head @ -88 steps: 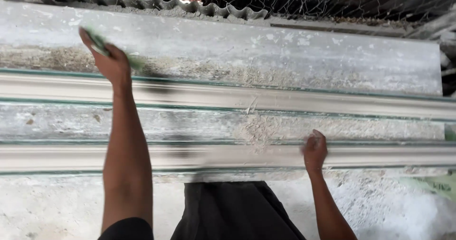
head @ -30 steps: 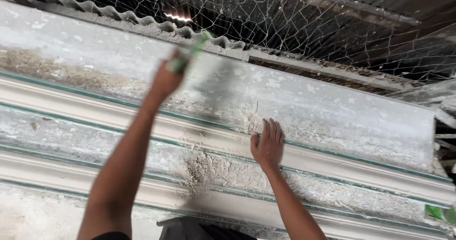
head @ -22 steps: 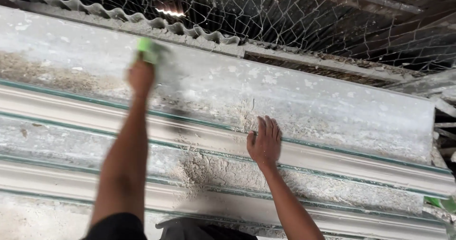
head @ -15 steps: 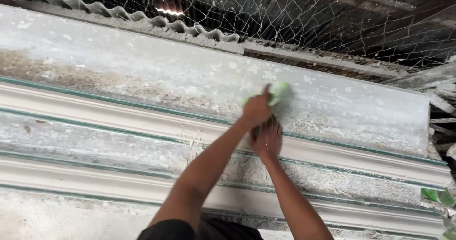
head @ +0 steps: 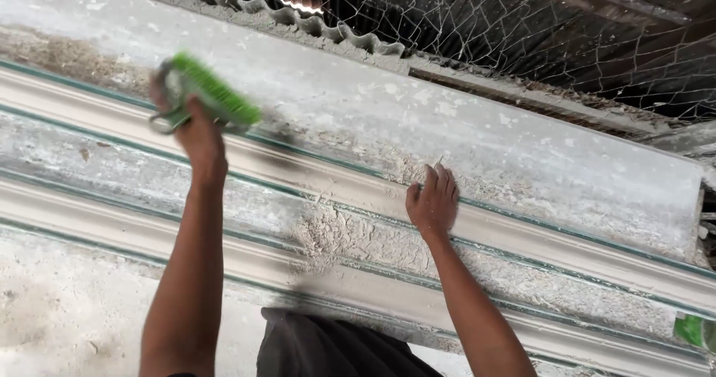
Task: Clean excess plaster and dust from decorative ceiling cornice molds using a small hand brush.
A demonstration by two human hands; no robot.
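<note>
Green scrub brush [head: 212, 93] now sits at far left over the upper white moulded strip [head: 522, 231], having swung back from the middle, where it was half a second ago just above the other hand. Left hand [head: 195, 127] clamped around its handle; bristles motion-blurred, bright green, grey loop at the handle end. Right hand [head: 432, 202] unchanged: flat, fingers together, pressed on the dusty strip. Loose plaster crumbs [head: 335, 231] lie between the two arms. Wire netting [head: 522, 26] above.
</note>
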